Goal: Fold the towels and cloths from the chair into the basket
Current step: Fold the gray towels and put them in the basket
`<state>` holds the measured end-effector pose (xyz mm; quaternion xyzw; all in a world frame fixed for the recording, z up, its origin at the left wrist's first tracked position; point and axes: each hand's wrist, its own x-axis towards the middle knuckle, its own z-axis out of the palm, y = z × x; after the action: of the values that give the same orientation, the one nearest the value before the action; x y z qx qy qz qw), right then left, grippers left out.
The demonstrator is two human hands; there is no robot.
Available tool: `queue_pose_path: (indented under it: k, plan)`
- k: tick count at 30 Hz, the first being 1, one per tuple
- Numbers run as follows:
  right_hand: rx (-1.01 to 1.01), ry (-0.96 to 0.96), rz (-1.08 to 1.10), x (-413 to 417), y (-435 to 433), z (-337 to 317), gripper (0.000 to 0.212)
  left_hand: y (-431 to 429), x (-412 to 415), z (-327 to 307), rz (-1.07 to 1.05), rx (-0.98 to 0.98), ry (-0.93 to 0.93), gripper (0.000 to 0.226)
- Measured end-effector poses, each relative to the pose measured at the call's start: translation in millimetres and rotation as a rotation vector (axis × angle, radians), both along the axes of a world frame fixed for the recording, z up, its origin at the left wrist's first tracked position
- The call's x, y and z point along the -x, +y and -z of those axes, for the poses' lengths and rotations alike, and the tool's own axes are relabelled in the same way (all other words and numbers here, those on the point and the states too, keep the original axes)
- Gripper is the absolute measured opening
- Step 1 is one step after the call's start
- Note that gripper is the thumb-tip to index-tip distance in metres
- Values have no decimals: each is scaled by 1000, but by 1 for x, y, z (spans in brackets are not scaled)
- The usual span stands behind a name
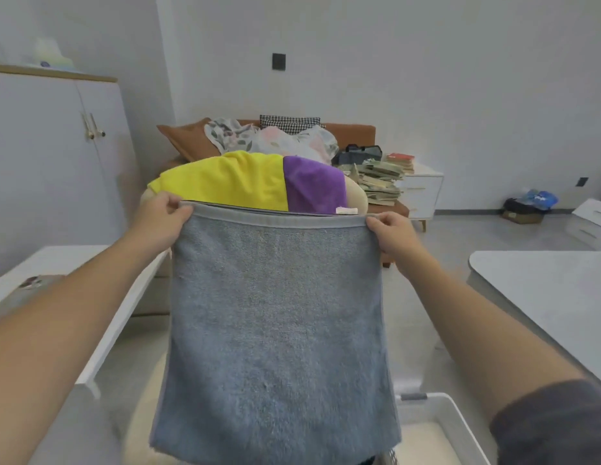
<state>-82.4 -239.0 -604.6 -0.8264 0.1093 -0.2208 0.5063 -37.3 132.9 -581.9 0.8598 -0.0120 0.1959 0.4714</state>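
Two hands are up at chest height, and stretched between them hangs a grey-blue terry towel. The left hand pinches the top left corner, fingers curled onto the hem, and the right hand clamps the top right corner the same way. The towel drops flat and square, its top edge pulled taut. Its lower edge hangs in front of the left end of the white plastic basket at the bottom right. Just behind the towel's top edge, a bright yellow cloth and a purple cloth lie side by side, touching, draped over the cream rounded chair. Further back sits a brown sofa heaped with floral bedding, and a stack of books is piled to its right.
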Motion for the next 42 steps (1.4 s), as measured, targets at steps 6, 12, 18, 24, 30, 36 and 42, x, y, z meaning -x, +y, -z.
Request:
queue_pose_path:
  k: [6,12,18,24,30,36,42]
  plan:
    - [55,90,-3,-19,-4,68,7,4,-28,74,-8,-163,151,24]
    - [275,98,-56,27,-1,100,11,18,36,113,80,-266,59,14]
    - [382,165,-119,79,2,157,21,30,97,173,141,-504,18,27]
    - [317,234,-93,98,11,190,22,26,107,219,73,-425,80,20]
    - [508,318,-194,103,13,208,26,27,112,234,171,-603,145,26]
    - [507,301,-215,124,2,189,32,31,131,212,176,-554,66,18]
    - [551,237,-326,125,-4,183,32,36,135,211,216,-591,-113,15]
